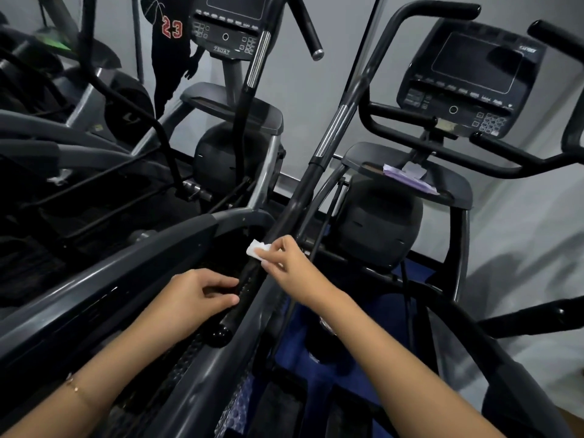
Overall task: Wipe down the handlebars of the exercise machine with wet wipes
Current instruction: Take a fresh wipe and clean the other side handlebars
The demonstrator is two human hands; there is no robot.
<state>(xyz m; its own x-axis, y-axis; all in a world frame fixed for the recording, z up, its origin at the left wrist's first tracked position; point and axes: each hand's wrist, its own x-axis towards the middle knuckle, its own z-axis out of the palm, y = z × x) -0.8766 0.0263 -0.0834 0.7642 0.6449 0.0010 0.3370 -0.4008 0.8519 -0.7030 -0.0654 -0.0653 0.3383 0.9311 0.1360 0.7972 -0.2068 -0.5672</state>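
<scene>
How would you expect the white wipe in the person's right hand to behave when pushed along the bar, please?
Probably floppy: the wipe is crumpled and bunched where the right hand pinches it. Likely very light, since fingertips alone carry it. Pressed on the round handlebar, it should wrap rather than slide off.

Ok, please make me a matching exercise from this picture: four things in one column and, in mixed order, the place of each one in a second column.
Things
1. wipe
2. left hand
3. purple pack
4. number 23

Places
a. on the shelf under the right console
b. top left, red on a black shape
c. holding the handlebar near its lower end
d. pinched in the right hand, at the handlebar

Pairs: 1-d, 2-c, 3-a, 4-b
</scene>
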